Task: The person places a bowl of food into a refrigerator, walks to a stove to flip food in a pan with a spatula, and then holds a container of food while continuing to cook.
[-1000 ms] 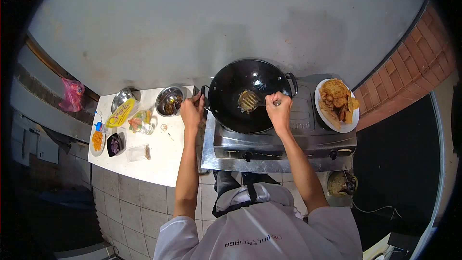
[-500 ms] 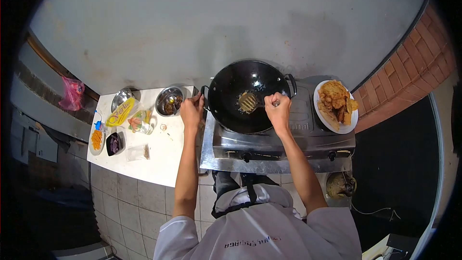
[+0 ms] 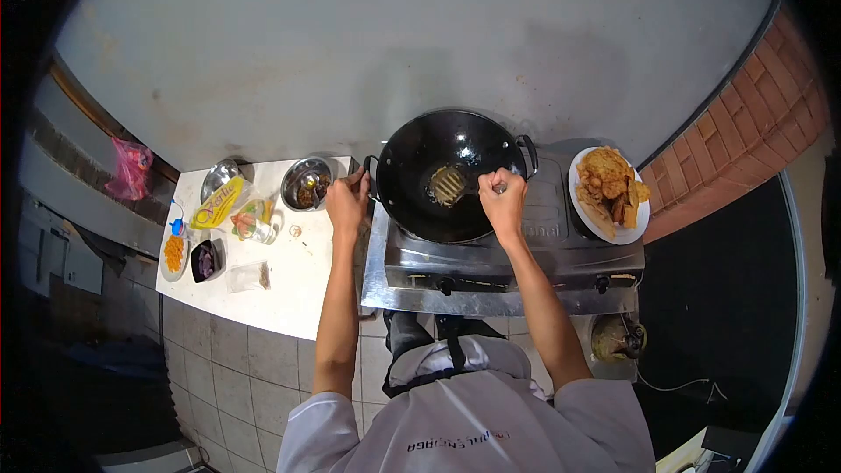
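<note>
A black wok (image 3: pixel 420 215) with two side handles sits on the steel gas stove (image 3: pixel 517 298). My right hand (image 3: pixel 502 199) is closed round the handle of a slotted spatula (image 3: pixel 449 182), whose head rests low in the wok over a little oily food. At the wok's left handle, my left hand (image 3: pixel 348 199) is closed, with something dark at its fingers, perhaps a cloth or the handle itself; the small piece is hard to make out. Just left of that hand stands a metal bowl (image 3: pixel 302 173) holding dark sauce and a spoon.
On the white table (image 3: pixel 289 298) are another metal bowl (image 3: pixel 219 179), a yellow packet (image 3: pixel 217 203), a plate of orange pieces (image 3: pixel 174 254), a black bowl (image 3: pixel 206 261) and a clear packet (image 3: pixel 249 277). Fried food lies on a white plate (image 3: pixel 624 232) at the stove's right.
The spatula head has shifted slightly within the wok, and my right hand has moved a little left. My left hand stays at the wok's left handle.
</note>
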Demonstrator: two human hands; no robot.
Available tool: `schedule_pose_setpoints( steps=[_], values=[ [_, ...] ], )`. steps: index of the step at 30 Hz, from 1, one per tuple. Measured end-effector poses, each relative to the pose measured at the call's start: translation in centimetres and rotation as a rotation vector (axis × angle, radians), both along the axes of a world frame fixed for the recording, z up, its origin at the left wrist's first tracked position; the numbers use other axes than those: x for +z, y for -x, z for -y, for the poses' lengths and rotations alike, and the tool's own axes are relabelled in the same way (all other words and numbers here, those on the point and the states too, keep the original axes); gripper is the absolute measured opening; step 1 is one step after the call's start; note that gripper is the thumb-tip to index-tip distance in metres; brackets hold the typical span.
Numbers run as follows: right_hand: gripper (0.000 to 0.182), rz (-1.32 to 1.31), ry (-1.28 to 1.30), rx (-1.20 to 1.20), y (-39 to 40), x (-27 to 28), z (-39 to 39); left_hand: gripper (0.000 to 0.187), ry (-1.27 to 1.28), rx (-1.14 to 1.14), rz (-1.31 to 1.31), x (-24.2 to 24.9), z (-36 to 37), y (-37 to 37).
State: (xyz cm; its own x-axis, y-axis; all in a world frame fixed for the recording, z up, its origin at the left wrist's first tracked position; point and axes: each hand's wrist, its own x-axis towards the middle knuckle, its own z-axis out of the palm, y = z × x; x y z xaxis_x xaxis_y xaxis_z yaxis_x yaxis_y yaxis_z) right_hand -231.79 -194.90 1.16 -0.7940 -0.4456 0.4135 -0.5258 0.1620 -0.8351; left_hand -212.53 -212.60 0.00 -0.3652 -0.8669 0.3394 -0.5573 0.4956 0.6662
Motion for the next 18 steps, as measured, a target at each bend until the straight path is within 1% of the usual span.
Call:
schedule_pose_setpoints(
  steps=[2,4,6,9,11,15,17,18],
  values=[
    [0.021,0.088,0.023,0.022,0.3,-0.6,-0.2,0.024,-0.013,0.004,0.004,-0.1,0.0,-0.1],
    [0.022,0.064,0.040,0.035,0.7,-1.1,-0.1,0.024,-0.028,0.002,-0.004,0.2,-0.1,0.0],
    [0.024,0.042,0.059,0.048,0.7,-0.5,-0.1,0.024,-0.039,0.006,-0.001,0.6,-0.3,0.0],
    [0.027,0.097,0.077,0.044,0.6,0.2,-0.1,0.024,-0.050,0.014,0.011,0.7,-0.3,0.0],
    [0.029,0.175,0.005,0.021,0.9,0.4,-0.3,0.024,-0.052,0.013,0.020,0.4,-0.2,-0.1],
    [0.028,0.197,-0.001,0.025,1.2,1.3,-0.5,0.023,-0.038,0.010,-0.001,-0.7,0.3,0.0],
    [0.028,0.222,0.101,0.042,1.3,2.2,-0.5,0.023,-0.016,-0.025,-0.029,-1.3,0.6,-0.1],
    [0.028,0.191,0.053,0.028,1.3,2.9,-0.6,0.023,0.019,-0.040,-0.072,-1.5,0.8,-0.1]
  ],
)
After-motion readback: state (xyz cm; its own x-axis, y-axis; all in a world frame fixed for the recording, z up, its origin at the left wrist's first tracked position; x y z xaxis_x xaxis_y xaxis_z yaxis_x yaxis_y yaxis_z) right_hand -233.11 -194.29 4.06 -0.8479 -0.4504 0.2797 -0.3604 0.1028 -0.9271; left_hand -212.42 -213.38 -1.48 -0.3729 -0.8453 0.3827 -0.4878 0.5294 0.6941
